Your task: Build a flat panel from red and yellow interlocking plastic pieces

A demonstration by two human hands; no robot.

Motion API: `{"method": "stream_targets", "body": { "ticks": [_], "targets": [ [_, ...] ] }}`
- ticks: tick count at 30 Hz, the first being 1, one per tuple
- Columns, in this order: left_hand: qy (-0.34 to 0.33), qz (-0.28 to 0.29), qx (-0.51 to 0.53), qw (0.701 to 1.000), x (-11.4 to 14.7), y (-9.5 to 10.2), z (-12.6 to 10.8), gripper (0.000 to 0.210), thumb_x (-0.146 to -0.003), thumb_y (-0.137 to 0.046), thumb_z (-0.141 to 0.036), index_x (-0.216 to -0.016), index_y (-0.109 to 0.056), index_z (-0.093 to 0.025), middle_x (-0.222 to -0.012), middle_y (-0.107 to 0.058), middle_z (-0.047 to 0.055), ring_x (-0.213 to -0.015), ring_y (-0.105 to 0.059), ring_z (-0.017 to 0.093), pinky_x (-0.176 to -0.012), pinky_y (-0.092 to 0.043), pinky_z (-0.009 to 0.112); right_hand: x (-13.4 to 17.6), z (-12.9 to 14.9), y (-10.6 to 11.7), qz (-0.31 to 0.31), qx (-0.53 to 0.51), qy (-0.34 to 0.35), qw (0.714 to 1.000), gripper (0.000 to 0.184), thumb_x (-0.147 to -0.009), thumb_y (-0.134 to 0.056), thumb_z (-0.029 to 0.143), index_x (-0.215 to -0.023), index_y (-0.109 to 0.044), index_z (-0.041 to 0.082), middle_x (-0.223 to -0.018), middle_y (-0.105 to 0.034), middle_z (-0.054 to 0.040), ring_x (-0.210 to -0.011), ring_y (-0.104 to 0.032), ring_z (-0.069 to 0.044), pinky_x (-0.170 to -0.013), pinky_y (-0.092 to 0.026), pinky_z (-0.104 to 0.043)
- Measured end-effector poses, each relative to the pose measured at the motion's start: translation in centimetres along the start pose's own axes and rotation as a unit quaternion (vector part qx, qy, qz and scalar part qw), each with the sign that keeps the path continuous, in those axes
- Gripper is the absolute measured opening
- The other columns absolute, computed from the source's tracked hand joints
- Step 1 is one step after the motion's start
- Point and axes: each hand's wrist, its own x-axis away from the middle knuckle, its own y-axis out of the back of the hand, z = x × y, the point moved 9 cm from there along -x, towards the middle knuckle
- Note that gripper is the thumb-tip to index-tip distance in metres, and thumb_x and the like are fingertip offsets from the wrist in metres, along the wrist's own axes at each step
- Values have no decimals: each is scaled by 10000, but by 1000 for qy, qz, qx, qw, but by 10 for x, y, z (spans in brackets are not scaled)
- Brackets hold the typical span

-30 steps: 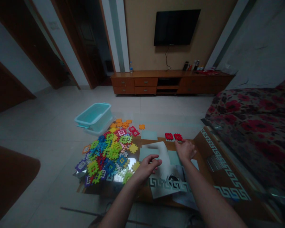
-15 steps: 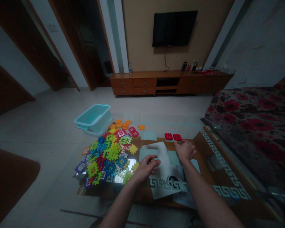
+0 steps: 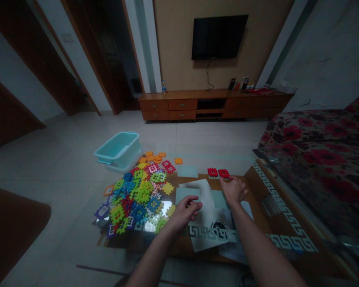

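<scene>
Two red plastic interlocking tiles with window-like cutouts lie side by side on the glass table. Just below the right tile is my right hand, its thumb and index finger apart at the tile's near edge; whether they touch it I cannot tell. My left hand hovers over the middle of the table, fingers loosely curled with a gap to the thumb and nothing in it. Left of it spreads a heap of coloured interlocking tiles in green, blue, yellow, red, purple and orange.
A light-blue plastic tub stands behind the heap at the table's far left. A single orange tile lies apart from the others. Beyond are a low wooden TV cabinet and a flowered sofa on the right.
The view has shifted very slightly. Both hands and the tiles stay in practically the same places.
</scene>
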Motion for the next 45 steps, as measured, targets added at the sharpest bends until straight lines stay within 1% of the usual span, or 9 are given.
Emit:
{"method": "stream_targets", "body": {
  "ticks": [4, 13, 19, 26, 34, 37, 45],
  "targets": [
    [-9, 7, -3, 1000, 3, -2, -4, 563, -701, -711, -497, -1135, -598, -156, -926, -566, 37, -744, -517, 127, -603, -359, 242, 0, 0, 0, -2, 2, -1, 1000, 399, -777, -615, 464, -1006, -696, 147, -1047, -666, -186, -1034, -531, -351, -877, -361, -457],
    [-19, 9, -7, 1000, 6, -1, -8, 490, -756, -680, -460, -1137, -593, -164, -884, -552, 22, -763, -523, 128, -623, -371, 240, 1, 1, 2, 4, -3, 2, 1000, 406, -766, -625, 474, -1003, -695, 151, -1058, -666, -186, -1036, -524, -351, -881, -355, -462],
    [-12, 6, -8, 1000, 8, -3, -10, 517, -743, -685, -458, -1143, -580, -149, -867, -543, 19, -744, -515, 127, -629, -379, 246, 1, 2, 2, 5, -5, 1, 1000, 409, -772, -608, 481, -989, -698, 145, -1053, -671, -187, -1032, -527, -349, -881, -357, -454],
    [-21, 10, -16, 1000, 8, -2, -8, 503, -762, -674, -470, -1150, -586, -163, -916, -550, 30, -799, -537, 141, -645, -383, 251, 0, 1, 0, 5, -4, 3, 1000, 416, -763, -615, 475, -1007, -704, 150, -1053, -671, -184, -1026, -527, -343, -885, -358, -457],
    [-19, 14, -10, 1000, 9, -3, -8, 501, -754, -674, -487, -1135, -584, -173, -888, -545, 23, -779, -531, 140, -644, -379, 251, 0, 1, 1, 4, -3, 3, 1000, 403, -765, -618, 479, -994, -708, 161, -1049, -680, -173, -1024, -532, -343, -883, -358, -452],
    [-24, 14, -15, 1000, 9, -3, -9, 510, -750, -676, -496, -1136, -587, -175, -893, -550, 25, -796, -538, 149, -643, -379, 253, 0, 1, 0, 5, -1, 1, 1000, 404, -765, -618, 474, -996, -710, 156, -1052, -679, -181, -1025, -532, -347, -880, -359, -454],
    [-19, 9, -14, 1000, 7, -2, -9, 513, -746, -684, -481, -1136, -589, -161, -861, -545, 18, -768, -529, 145, -637, -381, 255, 0, 3, 2, 13, 1, 2, 1000, 397, -767, -622, 466, -987, -721, 150, -1035, -677, -186, -1024, -531, -350, -878, -360, -455]
  ]
}}
